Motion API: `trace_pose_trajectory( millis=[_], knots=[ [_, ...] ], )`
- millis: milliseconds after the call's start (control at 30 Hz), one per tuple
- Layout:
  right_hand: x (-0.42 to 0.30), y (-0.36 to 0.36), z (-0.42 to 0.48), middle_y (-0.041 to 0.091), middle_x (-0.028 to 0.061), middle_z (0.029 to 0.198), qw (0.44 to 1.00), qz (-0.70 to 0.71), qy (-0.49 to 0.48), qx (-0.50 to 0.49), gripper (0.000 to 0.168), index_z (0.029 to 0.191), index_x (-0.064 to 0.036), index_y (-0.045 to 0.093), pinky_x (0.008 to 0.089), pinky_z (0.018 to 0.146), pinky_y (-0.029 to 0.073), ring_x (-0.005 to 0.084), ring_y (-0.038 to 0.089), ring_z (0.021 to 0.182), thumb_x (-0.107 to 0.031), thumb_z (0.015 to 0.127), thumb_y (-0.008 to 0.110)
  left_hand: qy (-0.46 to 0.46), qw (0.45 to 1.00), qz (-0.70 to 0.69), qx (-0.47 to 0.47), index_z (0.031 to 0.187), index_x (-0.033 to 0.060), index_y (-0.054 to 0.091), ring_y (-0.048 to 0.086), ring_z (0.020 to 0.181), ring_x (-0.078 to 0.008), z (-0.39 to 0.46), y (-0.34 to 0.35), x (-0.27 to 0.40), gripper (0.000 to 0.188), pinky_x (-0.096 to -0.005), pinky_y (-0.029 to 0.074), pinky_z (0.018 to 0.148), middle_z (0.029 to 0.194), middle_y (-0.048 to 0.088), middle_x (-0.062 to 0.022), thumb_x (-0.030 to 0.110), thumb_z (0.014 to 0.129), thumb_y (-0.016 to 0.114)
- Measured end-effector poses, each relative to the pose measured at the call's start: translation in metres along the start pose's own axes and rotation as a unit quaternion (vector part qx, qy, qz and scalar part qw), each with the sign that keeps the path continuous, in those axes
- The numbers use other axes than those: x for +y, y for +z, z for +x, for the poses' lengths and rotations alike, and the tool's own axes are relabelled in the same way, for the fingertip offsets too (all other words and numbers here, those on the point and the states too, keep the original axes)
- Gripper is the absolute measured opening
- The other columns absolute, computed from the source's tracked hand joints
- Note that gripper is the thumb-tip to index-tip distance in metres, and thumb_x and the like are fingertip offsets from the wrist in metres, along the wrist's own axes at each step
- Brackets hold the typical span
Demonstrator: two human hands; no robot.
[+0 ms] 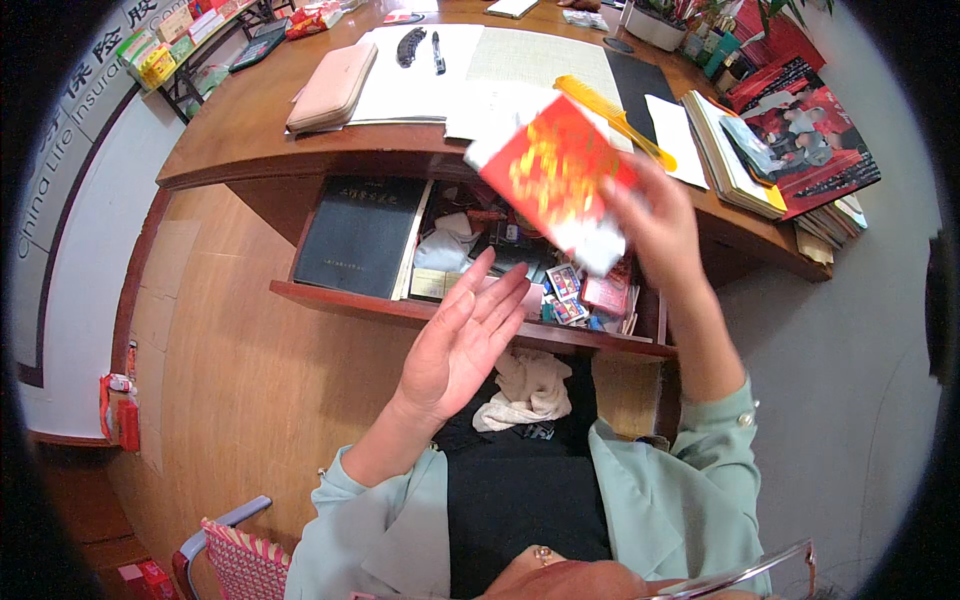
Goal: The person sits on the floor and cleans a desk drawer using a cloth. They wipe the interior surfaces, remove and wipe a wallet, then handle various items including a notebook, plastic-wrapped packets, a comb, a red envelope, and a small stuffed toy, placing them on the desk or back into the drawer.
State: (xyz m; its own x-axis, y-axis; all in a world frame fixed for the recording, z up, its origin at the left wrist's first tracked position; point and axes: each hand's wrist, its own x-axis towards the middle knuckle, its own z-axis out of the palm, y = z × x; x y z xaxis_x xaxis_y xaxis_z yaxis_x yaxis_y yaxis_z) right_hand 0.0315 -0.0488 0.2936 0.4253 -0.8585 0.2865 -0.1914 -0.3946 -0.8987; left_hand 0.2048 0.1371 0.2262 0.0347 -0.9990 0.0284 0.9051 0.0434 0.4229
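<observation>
My right hand (pixel 656 217) grips a red packet (pixel 551 169) with gold print and white ends, tilted and blurred by motion, above the back of a pulled-out desk drawer (pixel 360 309). My left hand (pixel 465 337) holds nothing. Its palm is turned up and its fingers reach over the drawer's front edge. Inside, a black hardcover book (pixel 356 232) fills the left side. Right of it lie a pale cloth-like item (pixel 446 244), small printed cards (pixel 566 292), a pinkish-red box (pixel 606 295) and jumbled small items. The packet hides part of the drawer's contents.
On the wooden desk (pixel 225 142) lie a pink zip wallet (pixel 332 86), a black hair claw (pixel 410 46), a pen (pixel 438 54) and a yellow comb (pixel 611 112). Stacked books (pixel 724 154) stand at right. A beige cloth (pixel 532 386) rests on my lap.
</observation>
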Motion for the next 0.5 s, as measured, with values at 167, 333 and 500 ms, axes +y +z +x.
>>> trace_pose_trajectory(
  millis=[167, 333, 500],
  knots=[
    [0.005, -0.013, 0.108, 0.069, 0.009, 0.104, 0.999, -0.002, -0.021, -0.025, 0.052, 0.133, 0.003, 0.056, 0.0231, 0.066, 0.051, 0.01, 0.064, 0.082, -0.026, 0.092, 0.072, 0.015, 1.0, 0.01, 0.019, 0.153, 0.0002, 0.024, 0.031, 0.145, -0.0386, -0.003, 0.0, 0.01, 0.06, -0.047, 0.029, 0.12, 0.155, 0.028, -0.0302, 0.013, 0.1, 0.048],
    [0.025, -0.015, 0.144, 0.07, 0.0122, 0.105, 0.983, -0.178, 0.008, -0.036, 0.053, 0.134, 0.001, 0.056, 0.0266, 0.065, 0.053, 0.0135, 0.066, 0.082, -0.029, 0.092, 0.071, 0.034, 0.998, 0.024, 0.042, 0.151, -0.0026, 0.026, 0.035, 0.142, -0.0399, -0.007, -0.007, 0.023, 0.055, -0.0469, 0.036, 0.118, 0.154, 0.029, -0.0311, 0.006, 0.099, 0.042],
    [0.032, -0.015, 0.127, 0.068, 0.0167, 0.112, 0.846, -0.433, -0.284, 0.123, 0.041, 0.124, -0.005, 0.063, 0.0399, 0.09, 0.052, 0.0345, 0.065, 0.101, -0.026, 0.089, 0.07, 0.07, 0.994, 0.047, 0.064, 0.15, -0.0057, 0.026, 0.039, 0.14, -0.0393, -0.009, -0.013, 0.037, 0.053, -0.0456, 0.039, 0.117, 0.152, 0.032, -0.031, 0.007, 0.1, 0.04]
  ],
)
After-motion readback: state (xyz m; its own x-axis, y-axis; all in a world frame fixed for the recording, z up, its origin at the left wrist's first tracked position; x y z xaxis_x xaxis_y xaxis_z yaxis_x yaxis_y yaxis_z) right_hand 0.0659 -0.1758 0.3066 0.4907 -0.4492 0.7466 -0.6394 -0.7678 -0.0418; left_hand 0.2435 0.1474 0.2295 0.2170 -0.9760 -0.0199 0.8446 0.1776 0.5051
